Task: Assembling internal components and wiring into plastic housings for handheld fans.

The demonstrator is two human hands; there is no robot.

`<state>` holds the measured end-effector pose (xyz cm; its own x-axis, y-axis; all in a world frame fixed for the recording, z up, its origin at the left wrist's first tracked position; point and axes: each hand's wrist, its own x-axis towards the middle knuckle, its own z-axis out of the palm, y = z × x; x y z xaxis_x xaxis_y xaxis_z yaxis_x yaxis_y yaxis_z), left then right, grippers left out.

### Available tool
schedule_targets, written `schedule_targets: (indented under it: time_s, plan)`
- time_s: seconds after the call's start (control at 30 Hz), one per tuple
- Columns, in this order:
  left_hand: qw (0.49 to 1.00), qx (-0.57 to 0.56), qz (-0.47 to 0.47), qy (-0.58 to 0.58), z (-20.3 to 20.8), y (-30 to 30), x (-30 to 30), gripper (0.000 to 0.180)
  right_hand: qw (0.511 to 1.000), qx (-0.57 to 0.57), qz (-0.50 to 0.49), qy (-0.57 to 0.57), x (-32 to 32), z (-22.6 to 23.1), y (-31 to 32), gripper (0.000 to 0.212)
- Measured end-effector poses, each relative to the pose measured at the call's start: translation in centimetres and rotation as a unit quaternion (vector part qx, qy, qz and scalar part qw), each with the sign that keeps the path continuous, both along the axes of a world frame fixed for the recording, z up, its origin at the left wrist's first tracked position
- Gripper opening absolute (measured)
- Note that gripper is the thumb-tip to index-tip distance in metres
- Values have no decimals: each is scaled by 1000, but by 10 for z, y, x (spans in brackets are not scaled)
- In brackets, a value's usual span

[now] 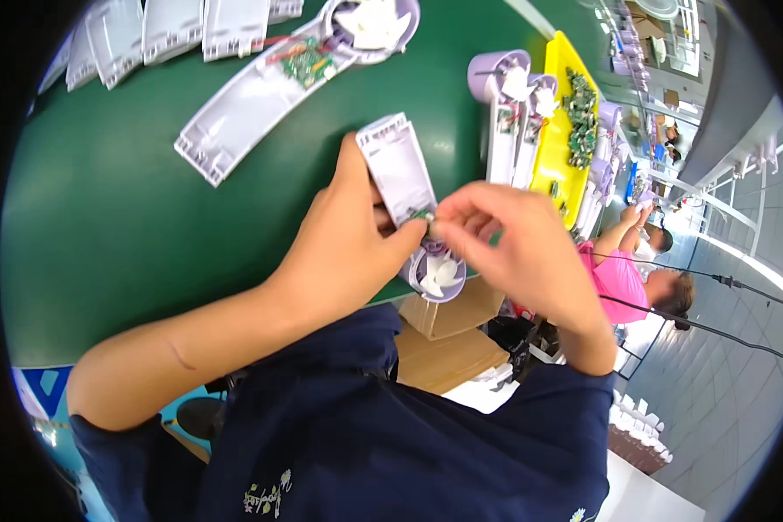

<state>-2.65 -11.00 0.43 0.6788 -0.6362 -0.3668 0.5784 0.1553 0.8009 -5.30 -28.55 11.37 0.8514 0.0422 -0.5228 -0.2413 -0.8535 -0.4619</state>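
Observation:
Tilted above the near edge of the table is a small handheld fan housing (400, 170), pale lavender, open-faced, with white fan blades (441, 275) in its round end. My left hand (331, 244) grips this housing from the left, its thumb pressed near a small green circuit board (421, 214). At that same board, my right hand (526, 235) has thumb and index finger pinched together; whatever is between them is hidden by the fingertips. Farther off, another open fan housing (235, 126) lies on the table, with a green circuit board (307, 63) and red wires beside its round end.
On the green table (139, 235), several pale housing pieces (174, 30) line the far left. To the right, several fans (503, 143) lie beside a yellow tray (545, 161) of circuit boards (580, 122). A cardboard box (452, 315) is below the near edge; a person in pink (616, 280) sits farther right.

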Motion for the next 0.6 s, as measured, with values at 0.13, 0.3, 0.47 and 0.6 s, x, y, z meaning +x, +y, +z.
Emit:
schedule_targets:
  time_s: [0.13, 0.3, 0.47, 0.6]
  plan:
    - [999, -19, 1, 42, 2, 0, 1, 64, 979, 77, -163, -91, -58, -5, -11, 48]
    - [997, -13, -13, 77, 11, -3, 5, 57, 973, 35, -174, -146, -100, -34, 11, 84]
    - [995, 19, -9, 97, 17, -7, 9, 47, 963, 43, -182, -192, -105, -48, 18, 89]
    - [993, 75, -2, 93, 28, -9, 12, 42, 957, 16, -181, -225, -108, -57, 26, 90]
